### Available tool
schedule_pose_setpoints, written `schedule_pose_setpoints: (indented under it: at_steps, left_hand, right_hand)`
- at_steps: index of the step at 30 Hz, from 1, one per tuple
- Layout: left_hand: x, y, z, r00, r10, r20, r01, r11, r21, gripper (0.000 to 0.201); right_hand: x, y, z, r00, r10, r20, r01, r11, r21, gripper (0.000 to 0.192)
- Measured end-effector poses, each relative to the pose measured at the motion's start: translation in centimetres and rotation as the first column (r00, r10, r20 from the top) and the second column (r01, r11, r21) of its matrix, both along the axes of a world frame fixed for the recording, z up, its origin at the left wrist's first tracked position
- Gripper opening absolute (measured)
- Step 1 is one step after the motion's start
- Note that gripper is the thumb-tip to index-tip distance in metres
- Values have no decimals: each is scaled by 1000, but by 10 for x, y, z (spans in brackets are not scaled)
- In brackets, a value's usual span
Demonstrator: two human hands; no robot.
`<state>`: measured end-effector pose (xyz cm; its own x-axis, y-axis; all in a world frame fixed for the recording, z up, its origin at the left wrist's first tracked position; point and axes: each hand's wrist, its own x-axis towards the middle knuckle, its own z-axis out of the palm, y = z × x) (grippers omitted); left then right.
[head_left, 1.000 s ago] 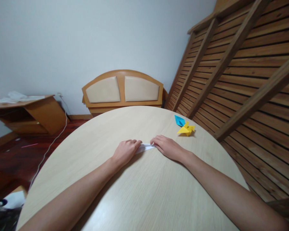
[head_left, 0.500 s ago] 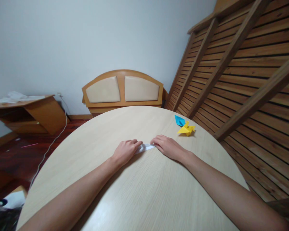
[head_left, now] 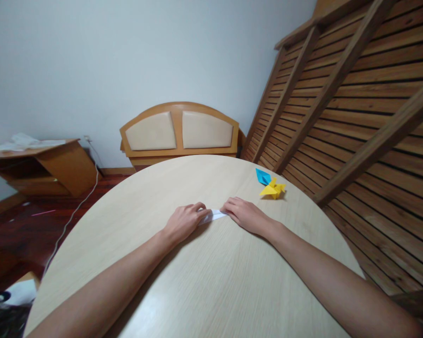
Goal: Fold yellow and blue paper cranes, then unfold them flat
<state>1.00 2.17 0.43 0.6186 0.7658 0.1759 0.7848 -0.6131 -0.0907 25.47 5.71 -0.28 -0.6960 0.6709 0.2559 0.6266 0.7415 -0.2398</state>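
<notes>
Evidently, a narrow folded strip of white paper [head_left: 216,215] lay on a round, pale wood-grain table [head_left: 211,277].
From my feed, the left hand [head_left: 186,220] and right hand [head_left: 246,216], both curled nearly closed, held its ends and hid them from me; past the right one I saw a yellow folded-paper bird [head_left: 273,189], a pointed blue paper fold [head_left: 262,176] close behind it.

Location type: a room in a home, apparently a bedroom; indicators: an arched bed headboard [head_left: 179,129] with two padded panels [head_left: 151,131], against a plain wall [head_left: 155,56]; a low wooden cabinet [head_left: 68,164]; a pale cord [head_left: 70,217] along the dark red floor [head_left: 38,230]; a slatted wooden frame [head_left: 359,126] at right; a round table [head_left: 204,281]
</notes>
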Motion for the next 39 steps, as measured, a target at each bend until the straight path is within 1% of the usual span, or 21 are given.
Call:
schedule_pose_setpoints:
  at_steps: [5, 19, 26, 36, 39]
  left_hand:
    - [-1, 1, -1, 1000, -18, -11, 18, 1000, 9, 38]
    - [0, 4, -4, 998, -59, -22, 60, 998, 24, 29]
    - [3, 2, -2, 998, -61, -33, 62, 998, 27, 27]
    - [5, 2, -3, 993, -104, -59, 110, 988, 112, 23]
    - [7, 1, -4, 993, -101, -65, 107, 989, 104, 23]
  right_hand:
    - [0, 0, 0, 1000, -11, 7, 11, 1000, 1, 18]
    - [-1, 0, 0, 999, -19, 27, 19, 1000, 1, 18]
    - [0, -1, 1, 999, -19, 32, 18, 1000, 7, 19]
    - [0, -1, 0, 999, -17, 43, 16, 1000, 13, 20]
    - [0, -1, 0, 999, -20, 51, 19, 1000, 18, 20]
